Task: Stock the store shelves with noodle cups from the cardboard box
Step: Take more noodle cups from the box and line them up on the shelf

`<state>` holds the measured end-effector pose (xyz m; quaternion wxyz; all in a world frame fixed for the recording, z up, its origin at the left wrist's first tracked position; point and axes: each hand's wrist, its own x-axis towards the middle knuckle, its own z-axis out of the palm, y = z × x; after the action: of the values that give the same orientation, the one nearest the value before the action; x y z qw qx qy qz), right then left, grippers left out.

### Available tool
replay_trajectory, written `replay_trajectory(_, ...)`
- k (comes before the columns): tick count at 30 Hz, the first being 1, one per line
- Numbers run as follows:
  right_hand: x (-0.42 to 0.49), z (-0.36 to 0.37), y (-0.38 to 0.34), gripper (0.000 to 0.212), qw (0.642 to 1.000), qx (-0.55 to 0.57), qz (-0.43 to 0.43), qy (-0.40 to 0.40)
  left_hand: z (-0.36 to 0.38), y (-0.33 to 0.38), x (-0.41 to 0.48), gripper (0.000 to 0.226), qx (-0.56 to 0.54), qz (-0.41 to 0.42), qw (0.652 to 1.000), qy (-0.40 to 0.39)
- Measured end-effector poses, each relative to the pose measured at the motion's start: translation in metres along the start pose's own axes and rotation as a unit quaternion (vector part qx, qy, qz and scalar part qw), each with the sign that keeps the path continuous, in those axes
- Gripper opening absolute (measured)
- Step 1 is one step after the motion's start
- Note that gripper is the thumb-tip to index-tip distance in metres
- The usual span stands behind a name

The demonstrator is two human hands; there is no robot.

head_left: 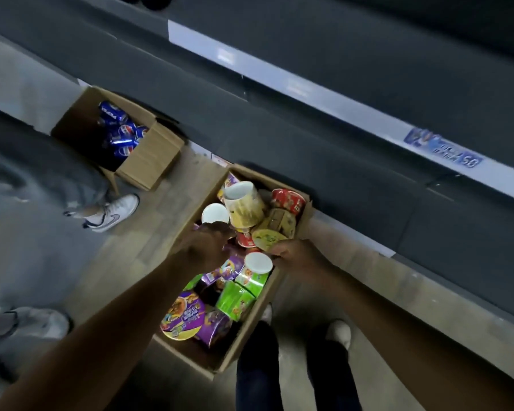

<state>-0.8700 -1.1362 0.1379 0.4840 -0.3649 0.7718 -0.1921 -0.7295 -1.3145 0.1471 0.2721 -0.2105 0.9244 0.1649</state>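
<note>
The box (241,342) on the floor at mid-frame holds jumbled noodle cups (184,318) in purple, green, red and yellow. The right hand (291,252) grips a yellow cup (269,238) inside it. The left hand (208,241) reaches in, but I cannot tell its grasp. At upper left, a second box (152,161) holds blue cans (122,132).

It is dim down this aisle, and the whole view is soft and grainy. The dark shelves (368,48) swallow the light, while the pale shelf-edge strip (279,84) throws back a smeared white glare; its blue price label (445,148) is mostly too blurred to read. The noodle cups (245,207) in the cardboard box (247,333) keep bright colour but smeared print. The left side streaks with motion blur, and straight lines bow toward the corners.
</note>
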Motion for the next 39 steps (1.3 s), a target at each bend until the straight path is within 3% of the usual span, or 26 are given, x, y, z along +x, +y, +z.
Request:
replay_trajectory(6, 0.03, 0.093, 0.019, 0.034, 0.999, -0.016, 0.015, -0.036, 0.088, -0.042, -0.016, 0.071, -0.017, -0.033, 0.997, -0.065)
replay_trajectory(10, 0.043, 0.149, 0.034, 0.036, 0.996, -0.02, 0.038, -0.073, 0.149, -0.062, -0.03, 0.043, -0.053, -0.069, 0.993, -0.083)
replay_trajectory(13, 0.053, 0.187, 0.041, 0.036, 0.995, -0.003, 0.046, -0.09, 0.188, -0.081, -0.04, 0.041, -0.05, -0.113, 0.988, -0.092)
replay_trajectory(17, 0.072, 0.228, 0.047, 0.04, 0.991, 0.008, 0.053, -0.123, 0.236, -0.115, -0.054, 0.061, 0.015, -0.132, 0.978, -0.16)
replay_trajectory(21, 0.092, 0.27, 0.044, 0.045, 0.984, 0.05, 0.055, -0.159, 0.272, -0.134, -0.063, 0.082, 0.031, -0.135, 0.979, -0.149)
replay_trajectory(24, 0.107, 0.298, 0.038, 0.049, 0.979, 0.079, 0.067, -0.174, 0.291, -0.141, -0.06, 0.112, -0.002, -0.167, 0.975, -0.146)
replay_trajectory(29, 0.13, 0.327, 0.035, 0.053, 0.968, 0.131, 0.096, -0.193, 0.306, -0.151, -0.051, 0.128, 0.001, -0.197, 0.965, -0.172)
replay_trajectory(34, 0.136, 0.341, 0.035, 0.058, 0.922, 0.266, 0.195, -0.203, 0.317, -0.155, -0.044, 0.123, -0.016, -0.177, 0.968, -0.177)
replay_trajectory(39, 0.134, 0.351, 0.038, 0.049, 0.814, 0.458, 0.305, -0.187, 0.33, -0.155, -0.047, 0.1, -0.09, -0.143, 0.982, -0.082)
